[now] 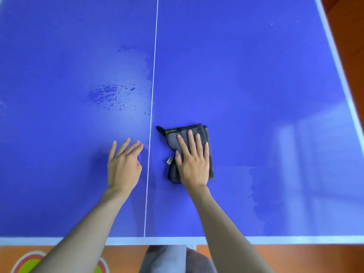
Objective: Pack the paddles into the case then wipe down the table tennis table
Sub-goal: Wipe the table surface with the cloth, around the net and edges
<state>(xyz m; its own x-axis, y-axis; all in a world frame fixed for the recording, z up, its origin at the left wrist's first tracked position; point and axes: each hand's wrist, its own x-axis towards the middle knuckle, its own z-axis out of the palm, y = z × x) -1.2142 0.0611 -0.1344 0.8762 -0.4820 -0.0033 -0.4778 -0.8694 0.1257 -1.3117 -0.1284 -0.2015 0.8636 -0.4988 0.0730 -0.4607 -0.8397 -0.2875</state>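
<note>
The blue table tennis table [256, 95] fills the view, with a white centre line [152, 95] running away from me. A folded dark grey cloth [173, 134] lies just right of that line. My right hand [194, 160] presses flat on the cloth, fingers spread. My left hand [123, 164] rests flat on the bare table left of the line, fingers apart, holding nothing. A patch of water droplets [114, 97] sits on the left half, farther out than my left hand. No paddles or case are in view.
The near white edge [295, 239] of the table is close to my body. The right edge [334, 62] runs diagonally, with orange floor [346, 26] beyond it. Faint damp streaks [262, 194] show on the right half.
</note>
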